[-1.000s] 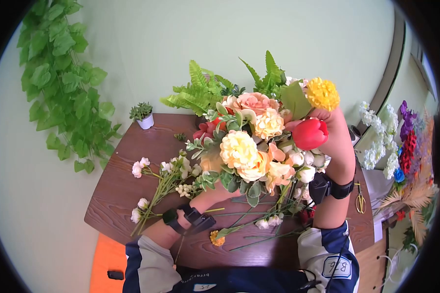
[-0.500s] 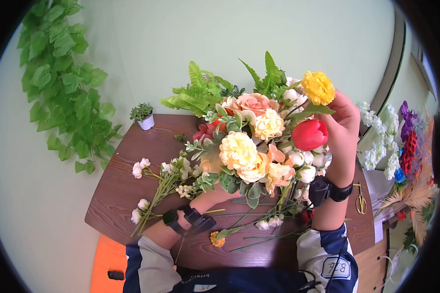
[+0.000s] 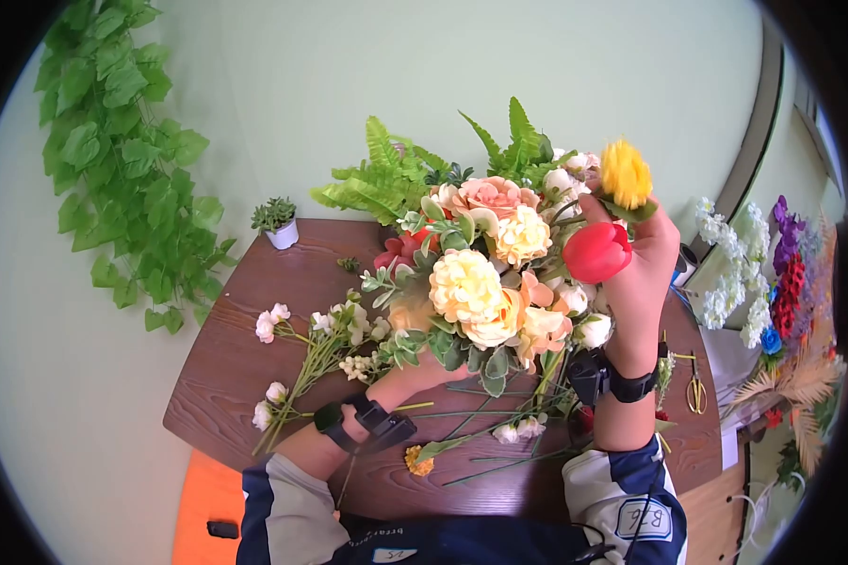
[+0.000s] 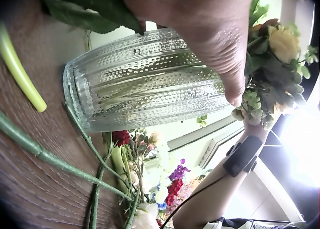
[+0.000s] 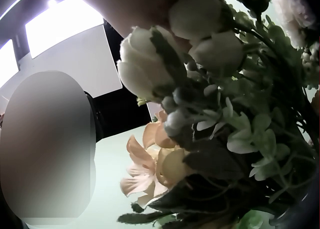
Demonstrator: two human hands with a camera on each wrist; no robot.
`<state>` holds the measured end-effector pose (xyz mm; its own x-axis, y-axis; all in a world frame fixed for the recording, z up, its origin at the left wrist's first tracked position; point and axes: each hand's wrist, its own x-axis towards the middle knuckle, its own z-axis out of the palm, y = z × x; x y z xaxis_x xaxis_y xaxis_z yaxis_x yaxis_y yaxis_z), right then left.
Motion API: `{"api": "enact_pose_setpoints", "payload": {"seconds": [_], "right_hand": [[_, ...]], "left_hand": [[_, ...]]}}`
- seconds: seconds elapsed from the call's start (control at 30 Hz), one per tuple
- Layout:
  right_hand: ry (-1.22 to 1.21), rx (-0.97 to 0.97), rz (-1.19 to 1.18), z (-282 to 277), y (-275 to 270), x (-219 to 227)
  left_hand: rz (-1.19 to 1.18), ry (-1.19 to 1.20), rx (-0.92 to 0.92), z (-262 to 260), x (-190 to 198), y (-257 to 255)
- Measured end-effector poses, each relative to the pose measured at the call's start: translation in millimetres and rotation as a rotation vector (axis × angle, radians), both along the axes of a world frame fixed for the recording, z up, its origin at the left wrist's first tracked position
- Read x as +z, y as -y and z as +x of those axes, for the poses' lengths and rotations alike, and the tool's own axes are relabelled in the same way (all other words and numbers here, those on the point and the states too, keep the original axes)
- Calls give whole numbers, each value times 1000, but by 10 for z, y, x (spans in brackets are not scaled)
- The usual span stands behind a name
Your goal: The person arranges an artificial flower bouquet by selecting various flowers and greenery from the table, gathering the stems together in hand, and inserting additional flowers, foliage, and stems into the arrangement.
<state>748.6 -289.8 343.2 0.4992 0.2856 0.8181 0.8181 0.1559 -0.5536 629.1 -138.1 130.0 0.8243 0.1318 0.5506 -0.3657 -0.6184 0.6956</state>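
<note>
A glass vase [image 4: 150, 81] with a dotted, ribbed surface stands on the table. My left hand [image 4: 200, 24] grips it near the mouth; the bouquet hides most of that hand [image 3: 419, 375] in the head view. Out of the vase rise a cream hydrangea-like bloom [image 3: 465, 285], a pink rose [image 3: 493, 196], white buds [image 5: 145, 61] and fern leaves [image 3: 382, 169]. On the bouquet's right side my right hand [image 3: 643, 268] pinches a yellow flower [image 3: 625, 175] below its blurred head. A red tulip [image 3: 597, 252] overlaps that hand, hiding part of its fingers.
Cut stems and white-pink flowers [image 3: 266, 325] lie on the brown table [image 3: 217, 377], with a small orange flower [image 3: 418, 460] near the front. A potted succulent [image 3: 278, 224] stands at the back left. Scissors [image 3: 695, 391] lie on the right, beside more flowers [image 3: 784, 292] beyond the edge.
My right hand has drawn back from among the blooms and shifted, the yellow flower turning and moving with it. White buds behind it show more. The left hand stays in place.
</note>
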Motion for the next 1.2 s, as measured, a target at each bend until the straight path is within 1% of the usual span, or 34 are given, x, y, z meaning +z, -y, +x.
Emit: {"api": "enact_pose_setpoints", "payload": {"seconds": [0.07, 0.1, 0.13, 0.17, 0.23, 0.27, 0.3, 0.33, 0.37, 0.4, 0.43, 0.47, 0.5, 0.53, 0.57, 0.6, 0.63, 0.67, 0.73, 0.77, 0.83, 0.87, 0.93, 0.97, 1.0, 1.07, 1.13, 1.2], "right_hand": [[-80, 163, 36, 20, 3, -2], [-80, 164, 38, 18, 11, 8], [-169, 263, 51, 12, 24, 26], [-258, 363, 64, 14, 33, 38], [-229, 349, 17, 62, 44, 55], [-202, 334, -31, 90, 48, 65], [-203, 333, -31, 123, 40, 62], [-137, 329, -88, 162, 21, 49], [-71, 325, -144, 188, 6, 38], [-71, 324, -145, 196, -2, 33], [-20, 359, -216, 196, -12, 28], [32, 394, -287, 190, -22, 24], [150, 356, -260, 158, -37, 14], [149, 356, -260, 145, -19, 38], [124, 355, -410, 122, 12, 86], [99, 352, -561, 115, 32, 111], [140, 307, -644, 151, 27, 91], [139, 307, -643, 159, 28, 76], [163, 287, -592, 124, 13, 66], [162, 287, -592, 117, -1, 47], [108, 324, -361, 86, -48, 10], [110, 327, -361, 31, -73, 19], [26, 243, 100, -120, -87, 87], [205, 138, 69, -125, -38, 147], [202, 138, 68, -61, -5, 125], [559, 52, -35, 46, 47, 81], [565, 44, -49, 48, 35, 46], [435, 128, -79, 41, 18, 22]], "left_hand": [[0, -9, -4, 7, 7, -4], [49, -34, 23, 1, -17, -16], [98, -58, 52, 1, -47, -30], [99, -57, 53, 18, -100, -49], [395, 186, 132, 63, -191, -81], [394, 186, 131, 76, -215, -89], [505, 241, 198, 88, -241, -96], [615, 296, 264, 93, -244, -94], [614, 296, 263, 93, -249, -92], [407, 199, 205, 89, -254, -89], [199, 103, 145, 83, -261, -86], [198, 102, 145, 85, -284, -95], [301, 163, 151, 92, -317, -113], [404, 224, 158, 82, -275, -106], [404, 223, 157, 71, -233, -99], [323, 181, 107, 58, -186, -93], [243, 139, 56, 41, -123, -76], [243, 137, 55, 34, -111, -67], [143, 170, 55, 28, -103, -47], [29, 137, 30, 86, -171, -67], [35, 137, 32, 92, -202, -81], [42, 137, 37, 91, -200, -89], [54, 135, 48, 75, -206, -101], [59, 132, 51, 63, -213, -100], [64, 129, 53, 57, -220, -97], [75, 123, 54, 55, -229, -92], [88, 120, 55, 62, -229, -92], [101, 117, 57, 63, -228, -96]]}}
